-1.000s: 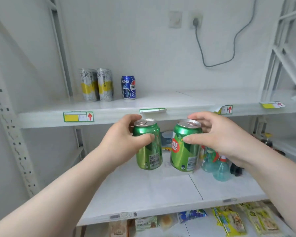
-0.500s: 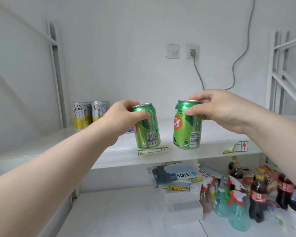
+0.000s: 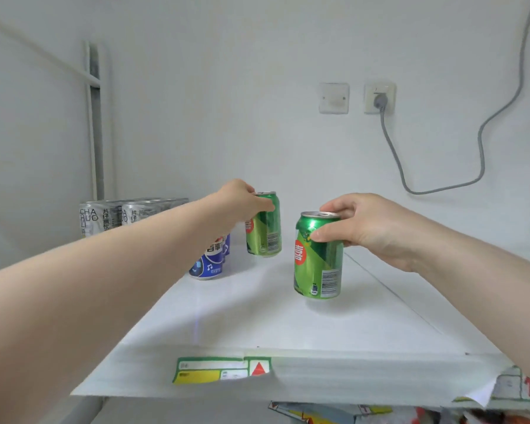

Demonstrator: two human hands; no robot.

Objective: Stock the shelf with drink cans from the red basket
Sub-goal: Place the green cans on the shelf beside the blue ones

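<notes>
At the far left a grey metal post (image 3: 94, 117) rises against the wall, and at its foot a row of silver cans (image 3: 120, 217) with black lettering stands grouped at the back of the white shelf (image 3: 257, 319), probably so that like goes with like. Next comes a blue can (image 3: 210, 261), glossy and printed, partly hidden by the left forearm. The left hand (image 3: 242, 198) reaches deep over it, fingers curled round the rim of a green can (image 3: 265, 228), which it holds upright just beside the blue one. This looks like a placement at the back of a new row, though I cannot tell whether the base touches the board. On the shelf's front edge sits a paper price label (image 3: 222, 370), green and yellow with a red arrow. Nearer the front, a second green can (image 3: 317, 258) is gripped at the top by the right hand (image 3: 367, 228), thumb on the near side and fingers over the lid. It hangs upright just above the smooth, slightly shiny board, with a soft shadow beneath it, so setting it down seems the step in hand. Both cans are thin metal cylinders with barcodes, easy to dent if squeezed. Behind, on the plain wall, are a switch plate (image 3: 333, 97) and a socket (image 3: 379, 97) with a grey cable (image 3: 484, 148) looping away. The red basket is not in view.
</notes>
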